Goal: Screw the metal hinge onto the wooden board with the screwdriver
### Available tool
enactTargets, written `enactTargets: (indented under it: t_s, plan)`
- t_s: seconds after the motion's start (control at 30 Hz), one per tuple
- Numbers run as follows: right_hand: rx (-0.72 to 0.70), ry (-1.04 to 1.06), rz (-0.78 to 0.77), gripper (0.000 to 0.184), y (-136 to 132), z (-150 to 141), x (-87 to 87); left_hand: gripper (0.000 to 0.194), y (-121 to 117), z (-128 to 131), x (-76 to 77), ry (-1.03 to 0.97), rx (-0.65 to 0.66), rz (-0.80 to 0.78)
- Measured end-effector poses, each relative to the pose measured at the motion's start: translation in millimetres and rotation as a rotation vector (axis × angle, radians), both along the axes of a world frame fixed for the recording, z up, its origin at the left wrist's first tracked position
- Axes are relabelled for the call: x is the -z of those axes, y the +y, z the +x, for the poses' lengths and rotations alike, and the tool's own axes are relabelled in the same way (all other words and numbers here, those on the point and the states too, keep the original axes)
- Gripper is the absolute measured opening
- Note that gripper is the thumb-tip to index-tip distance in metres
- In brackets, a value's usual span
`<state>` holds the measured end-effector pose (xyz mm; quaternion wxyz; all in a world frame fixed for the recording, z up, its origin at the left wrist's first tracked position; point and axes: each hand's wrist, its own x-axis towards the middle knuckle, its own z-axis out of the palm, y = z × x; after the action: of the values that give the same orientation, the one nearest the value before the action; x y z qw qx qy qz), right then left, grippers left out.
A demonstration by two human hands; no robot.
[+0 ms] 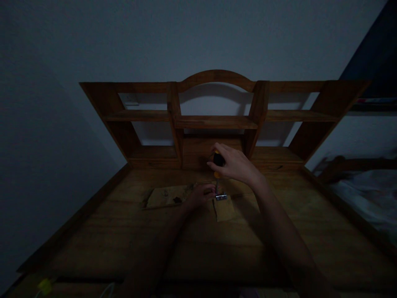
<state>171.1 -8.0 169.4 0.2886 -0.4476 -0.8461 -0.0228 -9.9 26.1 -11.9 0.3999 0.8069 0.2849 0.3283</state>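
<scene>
My right hand [235,164] is closed round the orange and black handle of a screwdriver [217,160], which stands upright with its tip down on a small metal hinge [221,197]. The hinge lies where a flat wooden board [166,195] meets a smaller wooden piece [224,209] on the desk. My left hand [201,193] rests on the board just left of the hinge, fingers curled beside the screwdriver shaft; what they pinch is too dark to make out.
The wooden desk [198,244] has a raised shelf unit [217,120] along its back edge against the wall. A bed with white bedding [366,194] stands to the right. A small yellow object [45,285] lies at the desk's near left corner.
</scene>
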Motion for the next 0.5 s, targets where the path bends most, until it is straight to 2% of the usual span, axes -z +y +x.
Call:
enactTargets:
  t_s: [0.1, 0.27, 0.5]
  plan:
    - [0.002, -0.019, 0.01, 0.023, -0.3, -0.8, -0.6, 0.016, 1.6, 0.0, 2.1, -0.011, 0.01, -0.01]
    - [-0.025, -0.012, 0.026, 0.035, -4.0, -3.1, -2.5, 0.02, 1.1, 0.9, 0.0, -0.008, 0.001, -0.015]
    - [-0.011, -0.013, 0.023, 0.027, -1.3, -2.0, -1.3, 0.019, -0.4, 0.9, -1.2, 0.008, -0.027, 0.016]
